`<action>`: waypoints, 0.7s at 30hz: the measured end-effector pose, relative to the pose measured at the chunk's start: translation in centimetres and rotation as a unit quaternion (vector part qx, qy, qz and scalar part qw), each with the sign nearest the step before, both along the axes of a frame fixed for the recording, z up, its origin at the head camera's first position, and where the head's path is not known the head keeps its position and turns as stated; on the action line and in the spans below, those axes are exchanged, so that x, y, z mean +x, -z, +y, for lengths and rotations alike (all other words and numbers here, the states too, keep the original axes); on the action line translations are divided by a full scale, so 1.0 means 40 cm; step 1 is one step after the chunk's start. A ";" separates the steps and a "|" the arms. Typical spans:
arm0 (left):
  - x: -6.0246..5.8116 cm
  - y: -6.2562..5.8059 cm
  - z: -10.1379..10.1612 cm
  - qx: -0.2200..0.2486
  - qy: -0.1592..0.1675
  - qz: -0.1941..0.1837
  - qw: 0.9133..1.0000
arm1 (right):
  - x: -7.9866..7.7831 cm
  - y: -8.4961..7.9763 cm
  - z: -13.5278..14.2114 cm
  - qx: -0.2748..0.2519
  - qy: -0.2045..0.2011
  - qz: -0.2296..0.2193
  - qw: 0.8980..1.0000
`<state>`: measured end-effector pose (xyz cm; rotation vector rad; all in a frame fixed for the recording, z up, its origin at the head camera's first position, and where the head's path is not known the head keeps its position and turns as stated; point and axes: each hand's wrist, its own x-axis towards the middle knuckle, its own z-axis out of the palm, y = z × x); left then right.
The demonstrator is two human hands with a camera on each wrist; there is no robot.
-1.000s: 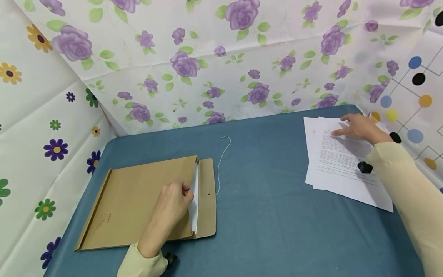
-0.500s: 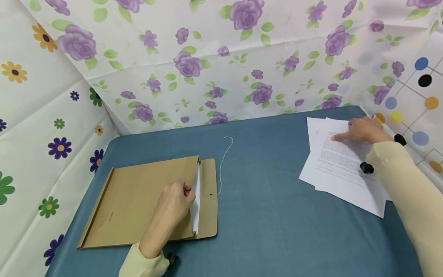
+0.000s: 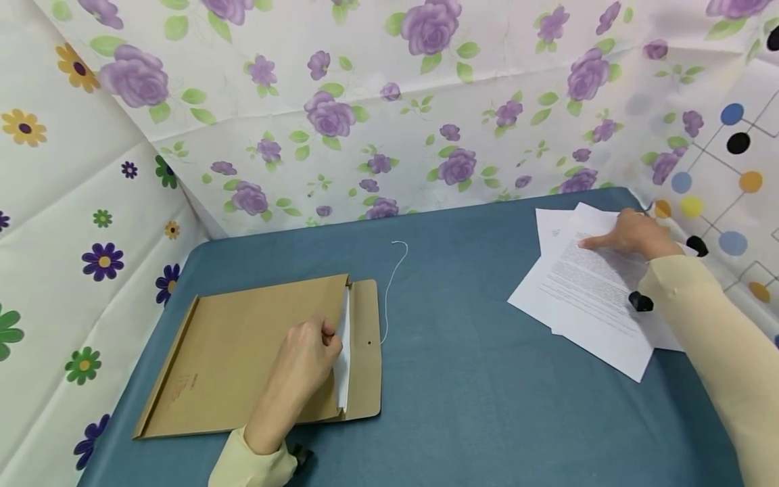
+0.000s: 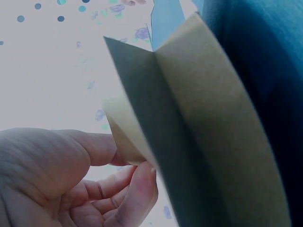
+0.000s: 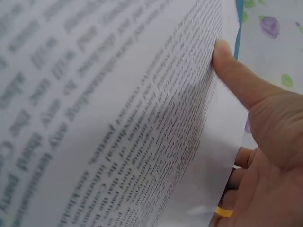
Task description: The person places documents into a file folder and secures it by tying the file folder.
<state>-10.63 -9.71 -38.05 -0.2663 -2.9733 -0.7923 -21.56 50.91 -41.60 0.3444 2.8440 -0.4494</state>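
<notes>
A brown kraft document envelope (image 3: 255, 352) lies on the left of the table, its flap (image 3: 366, 365) folded out to the right and white papers (image 3: 344, 345) showing in its mouth. My left hand (image 3: 307, 348) pinches the upper edge of that mouth between thumb and fingers, lifting it slightly; the left wrist view shows the bent edge (image 4: 124, 137). On the right, my right hand (image 3: 635, 233) holds the printed sheet (image 3: 599, 291) at its far edge. In the right wrist view its thumb (image 5: 232, 71) presses the printed face while the other fingers curl behind the edge.
More white sheets (image 3: 529, 294) lie fanned out under the printed one. A thin white string (image 3: 387, 291) trails from the envelope flap over the blue tablecloth (image 3: 462, 379). Flower-patterned sheeting (image 3: 365, 81) hangs behind the table, with patterned sides at left and right.
The right hand has swung the printed sheet so its near end moved left, and the sheets beneath have spread out to the left. The left hand and envelope stay put.
</notes>
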 end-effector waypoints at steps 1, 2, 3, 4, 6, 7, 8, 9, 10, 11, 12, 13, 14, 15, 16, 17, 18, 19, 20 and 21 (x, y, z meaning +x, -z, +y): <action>0.000 0.000 0.000 0.000 0.000 0.001 1.000 | 0.002 0.000 -0.004 0.000 0.002 0.005 1.000; 0.000 0.001 -0.001 0.000 -0.001 0.002 1.000 | 0.004 0.000 -0.007 0.000 0.004 0.008 1.000; 0.001 0.001 -0.002 0.000 -0.002 0.004 1.000 | 0.005 0.000 -0.010 -0.002 0.007 0.013 1.000; 0.001 0.001 -0.003 0.000 -0.002 0.005 1.000 | 0.005 0.001 -0.010 -0.006 0.010 0.017 1.000; 0.003 0.001 -0.004 0.000 -0.001 0.007 1.000 | 0.006 0.001 -0.009 -0.020 0.014 0.022 0.999; 0.003 0.001 -0.004 0.000 -0.001 0.007 1.000 | 0.006 0.001 -0.006 -0.030 0.017 0.025 0.999; 0.004 0.001 -0.005 0.001 -0.001 0.009 1.000 | 0.007 0.002 -0.002 -0.039 0.018 0.029 0.999; 0.004 0.002 -0.005 0.001 0.000 0.010 1.000 | 0.007 0.004 0.002 -0.048 0.018 0.035 0.998; 0.005 0.002 -0.004 0.001 0.000 0.012 1.000 | 0.008 0.004 0.007 -0.055 0.017 0.040 0.998; 0.005 0.003 -0.004 0.002 0.001 0.014 1.000 | 0.009 0.005 0.011 -0.062 0.018 0.045 0.997; 0.004 0.004 -0.003 0.002 0.002 0.016 1.000 | 0.012 0.005 0.014 -0.070 0.020 0.049 0.996; 0.004 0.005 -0.003 0.002 0.002 0.018 1.000 | 0.014 0.004 0.017 -0.075 0.020 0.053 0.996; 0.004 0.005 -0.003 0.002 0.003 0.019 1.000 | 0.017 0.001 0.018 -0.078 0.019 0.055 0.995; 0.004 0.005 -0.002 0.002 0.004 0.020 1.000 | 0.021 -0.004 0.019 -0.077 0.014 0.056 0.995; 0.004 0.005 -0.002 0.003 0.005 0.021 1.000 | 0.026 -0.011 0.018 -0.079 0.011 0.056 0.995; 0.004 0.005 -0.002 0.003 0.005 0.020 1.000 | 0.031 -0.018 0.018 -0.083 0.006 0.054 0.995; 0.004 0.005 -0.002 0.004 0.005 0.020 1.000 | 0.037 -0.028 0.016 -0.087 0.001 0.049 0.995; 0.004 0.005 -0.002 0.005 0.006 0.019 1.000 | 0.042 -0.038 0.014 -0.090 -0.006 0.045 0.995; 0.004 0.005 -0.003 0.005 0.006 0.018 1.000 | 0.048 -0.050 0.012 -0.094 -0.014 0.040 0.995; 0.004 0.004 -0.003 0.006 0.006 0.017 1.000 | 0.054 -0.060 0.009 -0.099 -0.021 0.033 0.994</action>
